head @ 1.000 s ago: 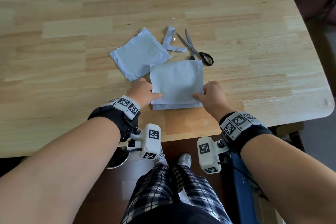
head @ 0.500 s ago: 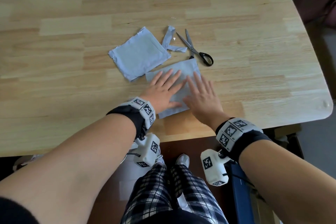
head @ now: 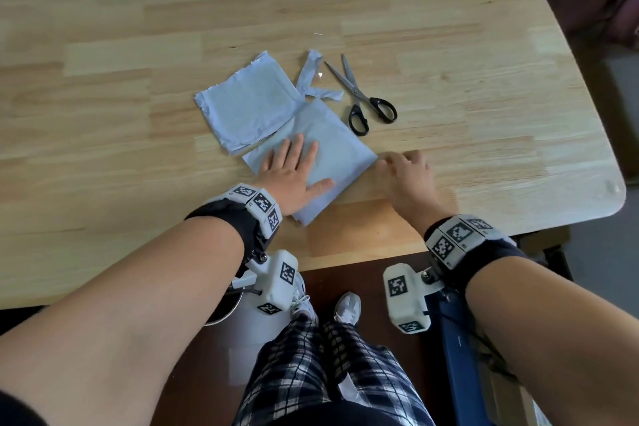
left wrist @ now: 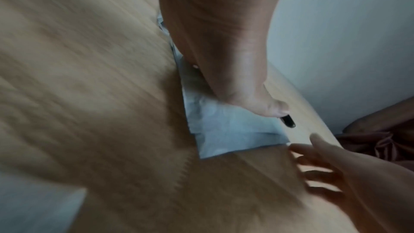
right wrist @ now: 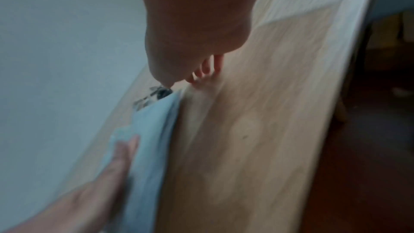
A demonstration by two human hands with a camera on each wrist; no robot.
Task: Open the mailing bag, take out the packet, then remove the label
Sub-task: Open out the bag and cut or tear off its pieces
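A smooth pale blue flat packet [head: 340, 152] lies turned cornerwise on the wooden table [head: 484, 156] near its front edge. My left hand [head: 294, 173] presses flat on it with straight fingers; the left wrist view shows the palm [left wrist: 224, 42] on the packet [left wrist: 228, 130]. My right hand [head: 408, 173] is on the table at the packet's right corner, blurred, holding nothing. Its spread fingers [left wrist: 318, 159] reach that corner. A second pale blue flat bag [head: 245, 107] with ragged edges lies behind, its near corner over the packet. No label shows.
Black-handled scissors [head: 363, 97] lie open just behind the packet, beside a cut pale blue strip [head: 311, 79]. The table's front edge [head: 345, 252] is close below my wrists. My legs in checked trousers [head: 311, 356] are under it.
The packet has turned from square-on to cornerwise. My right hand has come off it to its right corner. My left hand stays flat on it.
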